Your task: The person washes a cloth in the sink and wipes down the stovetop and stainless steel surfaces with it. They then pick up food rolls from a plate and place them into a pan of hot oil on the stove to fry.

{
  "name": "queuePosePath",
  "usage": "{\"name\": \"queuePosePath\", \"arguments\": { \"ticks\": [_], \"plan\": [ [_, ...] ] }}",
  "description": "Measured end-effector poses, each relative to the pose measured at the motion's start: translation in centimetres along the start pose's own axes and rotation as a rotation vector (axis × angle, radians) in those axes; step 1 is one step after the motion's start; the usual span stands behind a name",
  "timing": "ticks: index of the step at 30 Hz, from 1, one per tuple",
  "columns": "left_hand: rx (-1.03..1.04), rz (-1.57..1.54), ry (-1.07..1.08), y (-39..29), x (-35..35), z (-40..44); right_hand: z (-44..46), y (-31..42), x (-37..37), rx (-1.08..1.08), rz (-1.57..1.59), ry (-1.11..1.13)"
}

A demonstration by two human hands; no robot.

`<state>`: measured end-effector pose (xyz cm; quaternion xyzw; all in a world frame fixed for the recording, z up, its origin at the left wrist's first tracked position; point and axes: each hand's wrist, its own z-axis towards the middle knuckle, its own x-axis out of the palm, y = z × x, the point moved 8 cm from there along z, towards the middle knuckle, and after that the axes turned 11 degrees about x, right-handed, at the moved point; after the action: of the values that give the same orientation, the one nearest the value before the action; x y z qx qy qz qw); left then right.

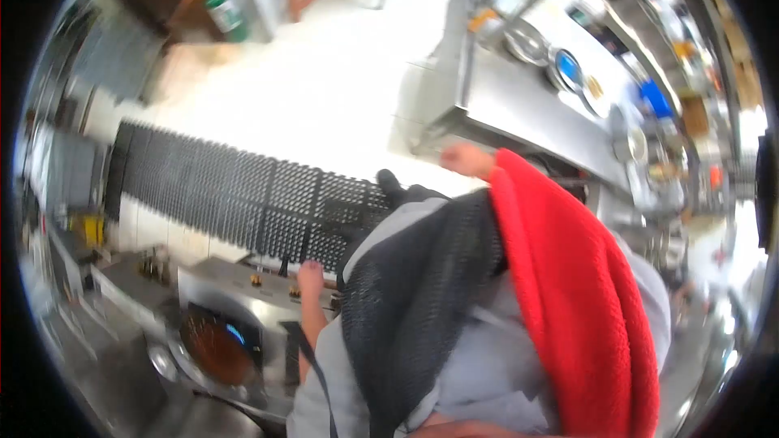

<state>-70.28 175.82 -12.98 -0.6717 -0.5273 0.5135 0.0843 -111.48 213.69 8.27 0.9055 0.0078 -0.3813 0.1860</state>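
My left hand [310, 273] hangs beside the front of the stove [268, 288], close to its knobs. Blur hides how its fingers are set, and no object shows in it. Reaching out past a red fleecy cloth [568, 284], my right hand [464, 159] is near the corner of a steel counter [527, 109]. Its fingers are smeared, and nothing can be made out in them. The red cloth and a dark mesh-like cloth [422, 300] lie over my grey top. On the stove sits a round pan [215, 345] with brown contents.
A black perforated floor mat [203, 174] runs along the stove, with my dark shoe [390, 185] at its end. Metal bowls [526, 42] stand on the counter below shelving. A green gas cylinder [225, 13] stands by the far wall. The pale floor [316, 73] is overexposed.
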Motion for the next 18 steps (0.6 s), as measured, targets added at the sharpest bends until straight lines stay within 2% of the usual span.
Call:
{"name": "queuePosePath", "arguments": {
  "ticks": [1, 2, 3, 4, 5, 6, 7, 8, 9, 11, 13, 14, 16, 18],
  "plan": [
    [0.051, 0.060, -0.017, -2.1, -1.6, 0.5, 1.5, -2.8, 2.1, 0.003, -0.006, -0.019],
    [0.068, 0.111, -0.066, -3.7, -3.1, 0.9, -0.1, -0.7, 1.5, -0.049, -0.042, 0.030],
    [0.152, 0.020, -0.117, -5.3, -3.9, 0.7, 0.4, -0.2, 2.2, -0.080, -0.122, 0.144],
    [-0.016, 0.012, -0.094, -6.9, -4.6, 0.3, 2.0, 0.0, 3.1, -0.186, -0.121, 0.201],
    [-0.067, -0.029, -0.066, -6.1, -3.5, 0.9, 3.4, -0.1, 3.9, -0.292, -0.114, 0.261],
    [-0.044, 0.074, -0.106, -10.8, -6.6, -0.7, 5.0, -0.5, 4.6, -0.395, -0.102, 0.323],
    [0.001, 0.101, -0.161, -13.2, -7.9, -1.8, 7.7, -0.3, 5.7, -0.382, -0.276, 0.360],
    [-0.040, 0.047, -0.264, -12.7, -7.3, -2.4, 9.5, 0.8, 4.8, -0.345, -0.234, 0.302],
    [-0.046, 0.050, -0.294, -13.4, -7.1, -4.0, 11.0, 1.8, 4.5, -0.350, -0.247, 0.390],
    [-0.176, -0.059, -0.457, -14.1, -6.4, -8.3, 13.8, 5.9, 3.1, -0.405, -0.326, 0.507],
    [-0.339, -0.160, -0.580, -16.7, -5.8, -14.6, 14.1, 13.2, 0.4, -0.615, -0.552, 0.319],
    [-0.409, -0.191, -0.642, -16.8, -3.9, -17.2, 15.5, 15.6, 0.6, -0.686, -0.610, 0.356],
    [-0.497, -0.185, -0.840, -17.1, -0.1, -22.7, 18.4, 22.1, -0.1, -0.847, -0.534, 0.426],
    [-0.619, -0.284, -0.967, -16.9, 6.3, -27.5, 24.7, 26.1, 2.0, -0.873, -0.496, 0.511]
  ]
}}
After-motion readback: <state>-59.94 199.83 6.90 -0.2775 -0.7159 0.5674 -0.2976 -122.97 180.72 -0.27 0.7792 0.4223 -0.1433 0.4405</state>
